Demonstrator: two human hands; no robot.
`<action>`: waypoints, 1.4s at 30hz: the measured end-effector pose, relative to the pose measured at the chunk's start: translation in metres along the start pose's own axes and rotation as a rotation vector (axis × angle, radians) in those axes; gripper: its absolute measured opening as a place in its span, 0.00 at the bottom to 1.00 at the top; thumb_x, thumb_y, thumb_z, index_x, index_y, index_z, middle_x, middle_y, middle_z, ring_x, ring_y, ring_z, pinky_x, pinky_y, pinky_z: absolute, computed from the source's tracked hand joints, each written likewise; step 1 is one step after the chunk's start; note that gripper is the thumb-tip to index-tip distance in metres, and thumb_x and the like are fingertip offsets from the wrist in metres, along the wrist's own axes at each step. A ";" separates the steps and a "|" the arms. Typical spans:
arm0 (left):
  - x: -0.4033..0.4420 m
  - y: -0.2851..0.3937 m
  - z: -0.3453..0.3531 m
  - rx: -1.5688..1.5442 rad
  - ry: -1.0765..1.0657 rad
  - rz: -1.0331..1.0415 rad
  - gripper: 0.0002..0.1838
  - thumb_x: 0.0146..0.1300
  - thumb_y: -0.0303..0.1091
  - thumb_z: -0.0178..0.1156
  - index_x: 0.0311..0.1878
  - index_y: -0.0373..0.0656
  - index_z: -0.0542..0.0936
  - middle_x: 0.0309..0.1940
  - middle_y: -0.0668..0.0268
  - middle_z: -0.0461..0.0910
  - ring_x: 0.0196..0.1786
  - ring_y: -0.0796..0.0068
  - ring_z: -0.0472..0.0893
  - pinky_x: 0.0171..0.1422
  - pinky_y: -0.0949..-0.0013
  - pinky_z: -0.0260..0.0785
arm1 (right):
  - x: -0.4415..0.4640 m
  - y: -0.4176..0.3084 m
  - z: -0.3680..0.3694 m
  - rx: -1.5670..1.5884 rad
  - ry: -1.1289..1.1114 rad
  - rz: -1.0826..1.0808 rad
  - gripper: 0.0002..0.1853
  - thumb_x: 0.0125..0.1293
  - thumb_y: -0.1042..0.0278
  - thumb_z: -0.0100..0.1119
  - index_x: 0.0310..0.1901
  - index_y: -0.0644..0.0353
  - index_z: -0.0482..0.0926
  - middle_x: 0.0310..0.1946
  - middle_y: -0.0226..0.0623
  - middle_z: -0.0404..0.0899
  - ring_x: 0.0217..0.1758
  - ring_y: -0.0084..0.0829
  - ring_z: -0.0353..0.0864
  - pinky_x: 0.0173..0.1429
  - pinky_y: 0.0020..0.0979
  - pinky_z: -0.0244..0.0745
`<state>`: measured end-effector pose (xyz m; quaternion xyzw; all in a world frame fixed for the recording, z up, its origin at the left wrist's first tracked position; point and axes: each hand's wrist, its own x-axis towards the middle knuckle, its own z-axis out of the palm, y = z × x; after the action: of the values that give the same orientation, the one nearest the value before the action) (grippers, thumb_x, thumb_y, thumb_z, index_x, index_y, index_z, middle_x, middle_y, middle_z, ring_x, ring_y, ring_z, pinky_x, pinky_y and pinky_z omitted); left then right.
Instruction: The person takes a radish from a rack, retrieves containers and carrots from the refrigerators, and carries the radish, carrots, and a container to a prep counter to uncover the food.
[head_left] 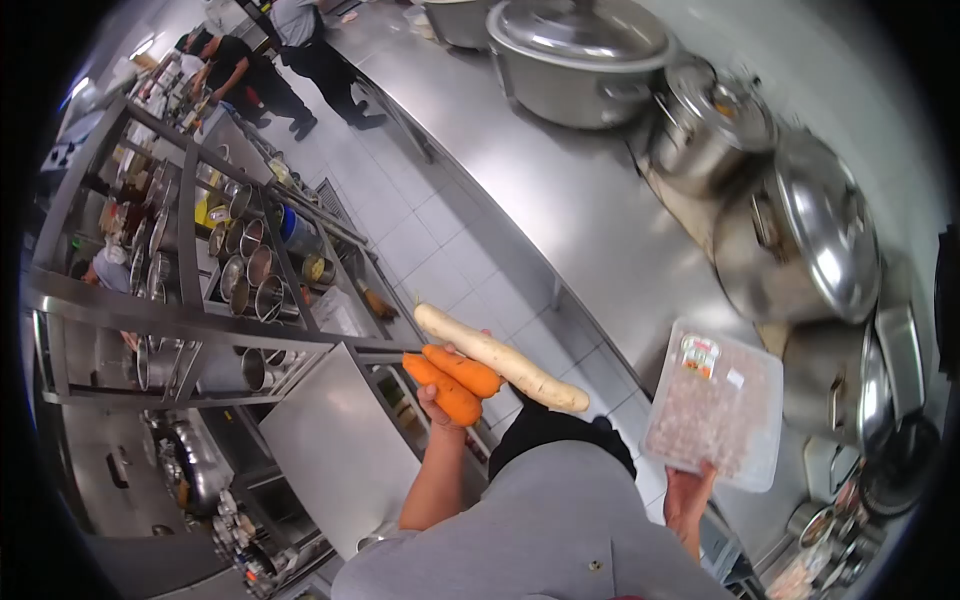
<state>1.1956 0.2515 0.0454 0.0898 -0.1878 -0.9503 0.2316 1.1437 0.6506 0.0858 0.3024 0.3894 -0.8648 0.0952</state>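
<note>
My left hand [440,400] is closed around two orange carrots [462,372] and a long white daikon radish [500,357], in front of my body over the aisle. The daikon lies slantwise beside the carrots, and most of my fingers are hidden beneath the vegetables. On the right, my right hand [688,492] grips the near edge of a translucent plastic container [712,405] with a label on its top. Something pale pink, looking like chopped meat, shows through it. The container is above the edge of the steel counter; whether it touches the counter I cannot tell.
Large lidded pots [580,65] line the wall side of the long steel counter [520,160]. To the left stands a metal rack [190,220] with several steel containers [250,270]. Two people [245,75] stand farther down the tiled aisle [440,220].
</note>
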 end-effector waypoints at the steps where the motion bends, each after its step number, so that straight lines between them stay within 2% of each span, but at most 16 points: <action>1: 0.024 0.012 -0.005 -0.034 -0.030 0.037 0.35 0.44 0.49 0.68 0.57 0.49 0.71 0.71 0.39 0.58 0.74 0.39 0.57 0.73 0.38 0.59 | 0.005 0.008 0.018 -0.022 -0.025 -0.026 0.33 0.67 0.62 0.53 0.73 0.51 0.57 0.72 0.40 0.62 0.75 0.42 0.61 0.74 0.52 0.63; 2: 0.042 0.039 -0.006 -0.045 -0.043 0.016 0.36 0.44 0.49 0.69 0.58 0.49 0.71 0.71 0.38 0.57 0.75 0.39 0.57 0.73 0.38 0.58 | -0.002 0.020 0.041 -0.040 -0.046 -0.045 0.33 0.67 0.62 0.53 0.73 0.51 0.57 0.72 0.40 0.62 0.75 0.42 0.61 0.74 0.52 0.63; 3: 0.028 0.032 -0.002 -0.013 -0.052 -0.016 0.37 0.44 0.49 0.69 0.60 0.49 0.70 0.72 0.37 0.55 0.75 0.39 0.57 0.73 0.37 0.57 | -0.007 0.015 0.013 -0.042 -0.059 -0.028 0.33 0.66 0.62 0.53 0.72 0.51 0.58 0.71 0.40 0.63 0.74 0.42 0.62 0.73 0.52 0.65; 6: 0.076 0.094 -0.018 0.007 -0.155 0.005 0.43 0.45 0.51 0.68 0.67 0.52 0.69 0.74 0.37 0.51 0.74 0.39 0.58 0.73 0.37 0.58 | 0.009 0.049 0.065 -0.047 -0.120 0.004 0.32 0.65 0.62 0.54 0.70 0.52 0.60 0.69 0.40 0.65 0.72 0.43 0.66 0.70 0.53 0.69; 7: 0.099 0.118 -0.021 -0.002 -0.193 0.031 0.44 0.45 0.52 0.68 0.69 0.53 0.68 0.74 0.38 0.50 0.74 0.39 0.58 0.73 0.37 0.58 | 0.021 0.065 0.096 -0.023 -0.138 0.054 0.31 0.64 0.61 0.54 0.70 0.52 0.61 0.68 0.40 0.66 0.70 0.43 0.68 0.68 0.53 0.71; 8: 0.111 0.135 -0.026 0.015 -0.172 0.088 0.45 0.46 0.52 0.67 0.70 0.51 0.65 0.74 0.39 0.53 0.70 0.41 0.65 0.71 0.36 0.60 | 0.022 0.077 0.128 -0.052 -0.121 0.059 0.32 0.63 0.60 0.56 0.68 0.53 0.62 0.66 0.40 0.68 0.68 0.43 0.71 0.66 0.52 0.73; 12: 0.149 0.197 -0.037 0.100 -0.107 0.330 0.45 0.46 0.59 0.65 0.70 0.53 0.68 0.73 0.35 0.52 0.72 0.41 0.63 0.74 0.44 0.56 | 0.063 0.144 0.244 -0.132 -0.303 0.234 0.34 0.60 0.59 0.57 0.68 0.54 0.62 0.65 0.41 0.69 0.67 0.44 0.71 0.65 0.53 0.74; 15: 0.157 0.225 -0.032 0.124 -0.138 0.401 0.46 0.46 0.60 0.65 0.70 0.54 0.68 0.73 0.35 0.53 0.72 0.40 0.62 0.74 0.43 0.56 | 0.101 0.176 0.297 -0.159 -0.394 0.396 0.34 0.60 0.60 0.57 0.69 0.53 0.61 0.65 0.41 0.69 0.67 0.45 0.71 0.65 0.55 0.73; 16: 0.165 0.235 -0.044 0.164 -0.077 0.414 0.46 0.47 0.63 0.62 0.71 0.56 0.68 0.73 0.37 0.55 0.73 0.34 0.59 0.74 0.36 0.52 | 0.109 0.186 0.313 -0.159 -0.402 0.399 0.34 0.60 0.60 0.57 0.69 0.53 0.61 0.65 0.41 0.69 0.67 0.45 0.71 0.65 0.55 0.73; 21: 0.195 0.295 -0.041 0.251 -0.084 0.577 0.42 0.44 0.57 0.67 0.67 0.59 0.71 0.72 0.42 0.59 0.73 0.39 0.60 0.75 0.41 0.53 | 0.201 0.291 0.450 -0.282 -0.638 0.574 0.34 0.59 0.64 0.55 0.68 0.55 0.61 0.65 0.43 0.69 0.67 0.45 0.71 0.64 0.57 0.72; 23: 0.209 0.305 -0.044 0.201 -0.004 0.602 0.40 0.45 0.56 0.67 0.65 0.58 0.72 0.71 0.43 0.60 0.73 0.39 0.60 0.76 0.38 0.49 | 0.219 0.304 0.494 -0.308 -0.649 0.605 0.33 0.60 0.65 0.55 0.68 0.56 0.61 0.64 0.44 0.69 0.67 0.45 0.71 0.63 0.58 0.72; 27: 0.274 0.359 -0.041 0.273 0.045 0.716 0.38 0.46 0.51 0.69 0.63 0.55 0.70 0.73 0.46 0.57 0.72 0.45 0.62 0.75 0.42 0.53 | 0.260 0.378 0.657 -0.291 -0.717 0.689 0.31 0.61 0.66 0.55 0.68 0.57 0.62 0.64 0.44 0.68 0.66 0.45 0.71 0.62 0.57 0.72; 31: 0.330 0.385 -0.028 0.206 0.107 0.817 0.36 0.45 0.49 0.70 0.59 0.55 0.69 0.71 0.44 0.60 0.69 0.44 0.66 0.72 0.42 0.58 | 0.300 0.426 0.761 -0.327 -0.821 0.664 0.30 0.61 0.66 0.56 0.66 0.56 0.63 0.61 0.41 0.71 0.63 0.42 0.74 0.61 0.54 0.74; 35: 0.401 0.421 -0.044 0.153 0.083 0.782 0.35 0.46 0.53 0.68 0.58 0.55 0.69 0.71 0.44 0.61 0.70 0.41 0.65 0.72 0.42 0.57 | 0.335 0.474 0.847 -0.409 -0.877 0.587 0.26 0.60 0.59 0.60 0.60 0.55 0.69 0.58 0.38 0.75 0.62 0.39 0.75 0.61 0.49 0.74; 36: 0.414 0.431 -0.058 0.140 0.124 0.759 0.37 0.45 0.54 0.68 0.58 0.53 0.69 0.70 0.45 0.62 0.74 0.44 0.60 0.73 0.39 0.55 | 0.345 0.486 0.865 -0.399 -0.876 0.571 0.27 0.60 0.61 0.59 0.61 0.56 0.68 0.58 0.39 0.74 0.61 0.39 0.75 0.60 0.50 0.75; 42: 0.525 0.526 -0.138 0.071 0.087 0.716 0.35 0.44 0.52 0.69 0.57 0.53 0.71 0.71 0.43 0.60 0.73 0.41 0.60 0.72 0.40 0.56 | 0.378 0.552 0.955 -0.416 -0.751 0.534 0.27 0.59 0.61 0.60 0.60 0.57 0.68 0.59 0.42 0.74 0.62 0.42 0.75 0.60 0.52 0.75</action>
<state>0.9853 -0.4735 0.0847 0.0669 -0.2304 -0.7969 0.5544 0.6336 -0.3960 0.0105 0.0340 0.4013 -0.7636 0.5047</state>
